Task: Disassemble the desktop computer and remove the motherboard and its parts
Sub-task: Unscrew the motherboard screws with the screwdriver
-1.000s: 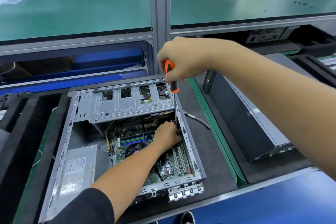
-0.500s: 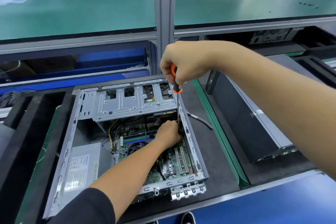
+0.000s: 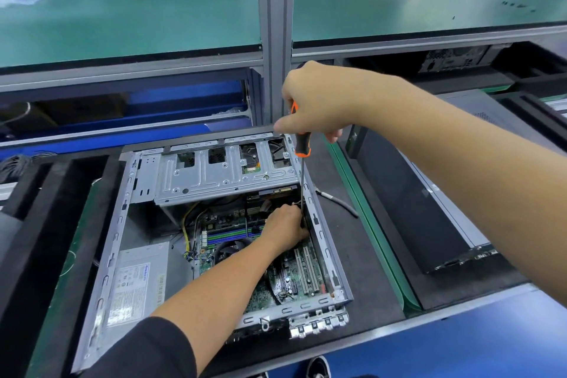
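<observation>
An open desktop case [image 3: 325, 242] lies on its side on black foam. Inside it the green motherboard [image 3: 294, 279] shows, with a silver power supply [image 3: 138, 282] at the lower left and a metal drive cage [image 3: 221, 175] at the far end. My right hand [image 3: 316, 104] grips an orange and black screwdriver [image 3: 302, 144] upright, its shaft reaching down along the case's right wall. My left hand [image 3: 285, 227] is deep in the case at the shaft's tip, fingers curled against the right wall; what they hold is hidden.
A black side panel [image 3: 408, 209] lies on the foam to the right, past a green divider [image 3: 368, 224]. A loose grey cable [image 3: 340, 202] sits beside the case. A metal post [image 3: 274, 34] and green shelf [image 3: 122, 18] stand behind. A blue edge runs along the front.
My right hand has turned a little on the screwdriver handle, more of the black grip showing below it. My left hand stays at the same spot inside the case.
</observation>
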Demonstrator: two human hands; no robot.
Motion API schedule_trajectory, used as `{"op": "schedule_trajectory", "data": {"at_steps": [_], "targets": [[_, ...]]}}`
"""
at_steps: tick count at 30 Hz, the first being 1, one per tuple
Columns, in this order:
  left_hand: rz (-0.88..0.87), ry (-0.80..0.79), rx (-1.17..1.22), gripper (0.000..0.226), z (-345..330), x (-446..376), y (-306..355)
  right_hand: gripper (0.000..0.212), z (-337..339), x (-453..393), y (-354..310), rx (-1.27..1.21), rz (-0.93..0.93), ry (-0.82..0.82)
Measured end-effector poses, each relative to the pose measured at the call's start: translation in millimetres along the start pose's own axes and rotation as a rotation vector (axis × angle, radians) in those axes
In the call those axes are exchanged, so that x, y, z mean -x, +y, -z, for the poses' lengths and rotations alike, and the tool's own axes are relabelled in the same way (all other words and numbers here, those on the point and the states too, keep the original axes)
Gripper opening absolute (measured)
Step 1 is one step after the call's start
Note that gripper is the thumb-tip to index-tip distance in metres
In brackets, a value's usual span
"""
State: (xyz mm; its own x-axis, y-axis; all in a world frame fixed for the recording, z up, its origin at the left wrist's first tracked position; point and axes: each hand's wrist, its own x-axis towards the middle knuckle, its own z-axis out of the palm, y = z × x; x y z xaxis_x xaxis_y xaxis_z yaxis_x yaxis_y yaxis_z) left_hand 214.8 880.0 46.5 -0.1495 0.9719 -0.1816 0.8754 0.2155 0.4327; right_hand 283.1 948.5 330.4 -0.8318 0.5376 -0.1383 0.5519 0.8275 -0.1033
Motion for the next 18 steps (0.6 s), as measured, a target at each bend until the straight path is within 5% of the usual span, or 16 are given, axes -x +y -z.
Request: {"op": "schedule_trajectory", "data": {"at_steps": [8, 14, 18], "targets": [[0.045, 0.034, 0.011, 0.027, -1.9, -1.0, -0.9, 0.024, 1.0, -2.4, 0.2, -0.068, 0.186, 0.002], [0.035, 0.003, 0.024, 0.026, -2.6, -0.1, -4.0, 0.015, -3.5, -11.4, -1.9, -0.057, 0.086, -0.02], [0.037, -0.018, 0.057, 0.019, 0.0, -0.4, -2.8, 0.042, -2.7, -15.4, -7.0, 0.044, 0.056, -0.041]]}}
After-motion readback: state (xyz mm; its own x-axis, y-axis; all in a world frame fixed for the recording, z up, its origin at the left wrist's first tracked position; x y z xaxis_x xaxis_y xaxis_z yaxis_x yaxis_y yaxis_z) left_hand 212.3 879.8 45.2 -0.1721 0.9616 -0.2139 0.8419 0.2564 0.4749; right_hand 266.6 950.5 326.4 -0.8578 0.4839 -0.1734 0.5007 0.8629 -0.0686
